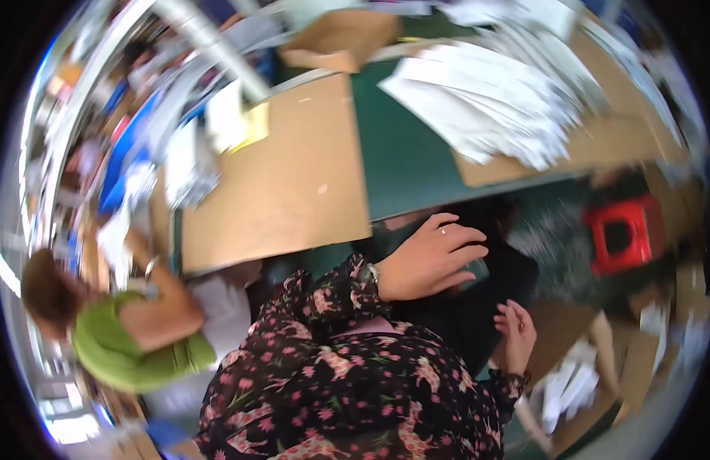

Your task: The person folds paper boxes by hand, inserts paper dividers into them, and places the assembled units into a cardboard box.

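Over my lap, just off the table's front edge, my left hand is held with its fingers loosely bent and apart. It wears a ring and a wristband, and nothing shows in its grasp. Lower and to the right, my right hand hangs near an open cardboard box, fingers half curled and apart, with no object visible in it. A flat brown cardboard sheet covers the left part of the green table. On the right, a fanned stack of white papers or flat packets lies partly on more cardboard.
A co-worker in a green top sits at the left, handling something white. White and yellow papers and a clear plastic-wrapped bundle lie beyond the sheet. A shallow cardboard tray stands at the back. A red stool is at right.
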The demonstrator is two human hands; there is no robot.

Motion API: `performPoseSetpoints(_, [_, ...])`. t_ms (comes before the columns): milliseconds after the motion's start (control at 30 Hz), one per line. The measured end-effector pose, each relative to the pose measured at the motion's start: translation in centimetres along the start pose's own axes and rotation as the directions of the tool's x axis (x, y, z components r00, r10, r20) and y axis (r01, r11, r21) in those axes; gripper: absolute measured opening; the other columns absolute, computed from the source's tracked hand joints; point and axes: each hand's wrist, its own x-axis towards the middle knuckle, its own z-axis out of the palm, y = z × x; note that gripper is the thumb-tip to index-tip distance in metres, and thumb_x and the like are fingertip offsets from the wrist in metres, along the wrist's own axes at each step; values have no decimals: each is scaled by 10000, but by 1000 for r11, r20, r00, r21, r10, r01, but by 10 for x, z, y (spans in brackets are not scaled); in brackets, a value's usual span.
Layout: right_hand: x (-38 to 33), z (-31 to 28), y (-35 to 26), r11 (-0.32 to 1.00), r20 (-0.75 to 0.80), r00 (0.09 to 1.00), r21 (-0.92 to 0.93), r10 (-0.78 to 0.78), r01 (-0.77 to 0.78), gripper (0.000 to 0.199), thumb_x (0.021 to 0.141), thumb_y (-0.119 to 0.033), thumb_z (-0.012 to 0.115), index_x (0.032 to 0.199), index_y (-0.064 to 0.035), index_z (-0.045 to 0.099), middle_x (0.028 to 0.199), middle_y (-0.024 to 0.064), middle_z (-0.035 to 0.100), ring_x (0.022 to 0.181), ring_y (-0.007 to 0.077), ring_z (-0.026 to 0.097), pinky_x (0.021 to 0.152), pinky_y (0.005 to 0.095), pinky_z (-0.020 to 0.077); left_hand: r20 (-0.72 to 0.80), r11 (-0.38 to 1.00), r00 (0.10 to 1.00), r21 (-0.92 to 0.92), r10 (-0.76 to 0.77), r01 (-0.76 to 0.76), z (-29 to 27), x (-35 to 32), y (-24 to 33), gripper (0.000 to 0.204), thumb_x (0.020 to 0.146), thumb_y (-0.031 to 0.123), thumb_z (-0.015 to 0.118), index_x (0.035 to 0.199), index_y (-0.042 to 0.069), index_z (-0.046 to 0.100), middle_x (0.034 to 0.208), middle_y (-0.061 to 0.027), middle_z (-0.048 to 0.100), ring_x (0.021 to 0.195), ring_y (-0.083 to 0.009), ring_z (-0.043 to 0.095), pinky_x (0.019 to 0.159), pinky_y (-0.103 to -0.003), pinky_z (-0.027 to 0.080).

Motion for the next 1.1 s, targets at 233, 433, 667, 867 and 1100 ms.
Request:
performPoseSetpoints(233, [42, 35, -8, 988, 169, 983, -123, -77, 98, 289, 1051, -148, 654, 1292, 11, 669, 1120, 107, 764, 875, 114, 699, 766, 234, 557, -470, 727, 779, 344, -414, 594, -130, -106, -42, 294, 906, 256, 767, 1089, 35, 701, 1095, -146, 703, 972, -366, 689, 835, -458, 557])
performPoseSetpoints(433, [45, 33, 7, 990, 202, 979, -137, -10, 39, 305, 1049, -180, 667, 1297, -3, 669, 1128, 103, 761, 863, 108, 701, 738, 224, 558, -785, 70, 484, 498, -386, 864, -243, -216, -114, 357, 895, 359, 779, 1032, 33, 728, 1063, -183, 728, 1001, -393, 688, 847, -475, 562])
performPoseSetpoints(667, [44, 30, 6, 991, 154, 988, -131, 11, 10, 309, 1043, -186, 678, 1294, -6, 668, 1118, 96, 763, 857, 105, 701, 730, 218, 555, -875, -431, 75, 308, -477, 848, -282, -258, -164, 539, 931, 504, 685, 1067, -15, 739, 1101, -256, 734, 1039, -417, 700, 911, -490, 564])
performPoseSetpoints(867, [47, 34, 5, 989, 169, 986, -143, -1, 25, 317, 1044, -195, 680, 1299, -6, 666, 1116, 94, 762, 861, 105, 701, 732, 214, 552, -811, -295, 134, 353, -569, 888, -290, -285, -183, 478, 972, 442, 635, 1123, -3, 719, 1147, -254, 719, 1061, -426, 694, 926, -505, 558])
performPoseSetpoints(1100, [45, 37, 1, 988, 173, 985, -146, -17, 43, 305, 1044, -182, 676, 1293, -5, 668, 1120, 100, 763, 858, 103, 700, 731, 218, 553, -863, -298, 253, 405, -437, 864, -246, -259, -147, 310, 960, 262, 661, 1158, 27, 699, 1152, -227, 711, 1069, -399, 686, 934, -492, 546])
